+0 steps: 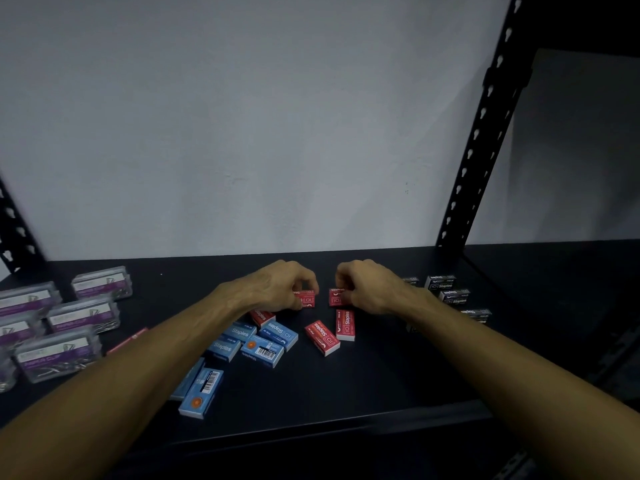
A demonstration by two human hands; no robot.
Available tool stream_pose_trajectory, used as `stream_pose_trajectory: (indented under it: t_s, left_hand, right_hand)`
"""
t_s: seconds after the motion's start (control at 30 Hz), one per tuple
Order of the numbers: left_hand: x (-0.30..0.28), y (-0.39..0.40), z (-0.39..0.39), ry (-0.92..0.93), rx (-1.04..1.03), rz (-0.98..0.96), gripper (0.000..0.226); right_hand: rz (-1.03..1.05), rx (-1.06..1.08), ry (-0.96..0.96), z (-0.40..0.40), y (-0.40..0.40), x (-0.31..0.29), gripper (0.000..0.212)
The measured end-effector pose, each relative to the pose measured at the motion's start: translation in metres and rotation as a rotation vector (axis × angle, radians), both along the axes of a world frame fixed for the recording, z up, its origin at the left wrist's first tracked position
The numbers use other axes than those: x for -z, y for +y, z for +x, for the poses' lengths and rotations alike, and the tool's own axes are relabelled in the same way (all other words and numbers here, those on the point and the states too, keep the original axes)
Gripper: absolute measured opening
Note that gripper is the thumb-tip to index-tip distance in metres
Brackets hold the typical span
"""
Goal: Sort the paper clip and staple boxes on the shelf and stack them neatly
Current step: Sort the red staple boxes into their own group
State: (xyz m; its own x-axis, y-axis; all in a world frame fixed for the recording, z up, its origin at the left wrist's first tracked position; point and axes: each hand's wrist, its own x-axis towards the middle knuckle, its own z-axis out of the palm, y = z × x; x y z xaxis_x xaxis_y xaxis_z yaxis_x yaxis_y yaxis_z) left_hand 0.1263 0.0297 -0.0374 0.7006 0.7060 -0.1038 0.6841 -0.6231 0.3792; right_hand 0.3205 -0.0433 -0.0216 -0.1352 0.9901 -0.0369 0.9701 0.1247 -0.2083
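My left hand (282, 284) grips a red staple box (307, 299) on the dark shelf (363, 382). My right hand (367, 285) pinches another red staple box (336, 297) just beside it. Two more red boxes (322, 337) (345, 324) lie loose in front of my hands, and a third (262, 316) is half hidden under my left wrist. Several blue staple boxes (262, 349) lie scattered at centre left. Clear paper clip boxes (83, 315) with purple labels sit at the left. Black staple boxes (440, 282) sit at the right.
A black slotted upright (485, 126) of the rack stands at the back right, another (14, 233) at the back left. A grey wall closes the rear. The shelf's front edge (346, 427) runs below the boxes. A red box edge (128, 339) shows by my left forearm.
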Motion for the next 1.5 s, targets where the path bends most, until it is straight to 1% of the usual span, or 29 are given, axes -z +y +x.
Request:
stream_pose_trajectory:
  t_s: [0.07, 0.2, 0.3, 0.37, 0.47, 0.5, 0.57, 0.63, 0.7, 0.8, 0.93, 0.97, 1.03, 1.07, 1.17, 1.33, 1.5]
  left_hand:
    - [-0.002, -0.001, 0.001, -0.055, -0.013, -0.014, 0.029]
    - [-0.004, -0.002, 0.001, -0.234, -0.106, -0.009, 0.03]
    - [-0.002, -0.002, -0.001, -0.276, -0.121, -0.004, 0.034]
    - [0.0, -0.003, -0.003, -0.269, -0.111, -0.014, 0.036]
    - [0.001, -0.005, -0.004, -0.191, -0.086, 0.016, 0.047]
    - [0.001, -0.005, -0.004, -0.171, -0.081, 0.028, 0.045]
    - [-0.001, -0.007, -0.002, -0.179, -0.087, 0.033, 0.034]
    - [-0.003, -0.008, -0.002, -0.239, -0.119, 0.036, 0.027]
    - [-0.003, -0.01, -0.001, -0.292, -0.147, 0.052, 0.025]
    - [0.003, -0.013, -0.002, -0.322, -0.17, 0.05, 0.023]
    - [0.008, -0.011, -0.007, -0.318, -0.187, 0.044, 0.021]
    - [0.009, -0.011, -0.009, -0.296, -0.18, 0.04, 0.025]
    - [0.01, -0.01, -0.014, -0.222, -0.164, 0.051, 0.038]
    - [0.011, -0.009, -0.015, -0.189, -0.162, 0.061, 0.04]
    - [0.012, -0.007, -0.016, -0.159, -0.155, 0.079, 0.03]
    - [0.015, -0.008, 0.0, -0.197, -0.128, 0.077, 0.022]
    - [0.015, -0.01, 0.02, -0.234, -0.106, 0.081, 0.023]
  right_hand:
    - [0.022, 0.001, -0.002, 0.001, 0.0, 0.001, 0.008]
    - [0.055, 0.011, -0.009, 0.003, 0.0, 0.002, 0.008]
    - [0.067, 0.016, -0.017, 0.004, 0.0, 0.004, 0.009]
    - [0.071, 0.015, -0.023, 0.004, 0.0, 0.006, 0.009]
    - [0.084, 0.013, -0.02, 0.004, 0.0, 0.008, 0.006]
    - [0.088, 0.014, -0.022, 0.004, 0.0, 0.008, 0.006]
    - [0.092, 0.014, -0.021, 0.004, 0.001, 0.009, 0.007]
    - [0.096, 0.01, -0.024, 0.005, 0.001, 0.009, 0.008]
    - [0.104, 0.008, -0.028, 0.005, 0.0, 0.01, 0.007]
    - [0.108, 0.004, -0.026, 0.006, -0.001, 0.009, 0.008]
    - [0.099, 0.002, -0.029, 0.006, -0.003, 0.008, 0.011]
    - [0.098, -0.001, -0.031, 0.007, -0.003, 0.008, 0.011]
    - [0.101, -0.008, -0.033, 0.009, -0.003, 0.009, 0.011]
    - [0.101, -0.011, -0.035, 0.01, -0.003, 0.009, 0.013]
    - [0.091, -0.014, -0.05, 0.014, -0.003, 0.009, 0.024]
    - [0.076, -0.01, -0.076, 0.018, 0.0, 0.009, 0.024]
    - [0.081, 0.001, -0.088, 0.023, 0.001, 0.01, 0.023]
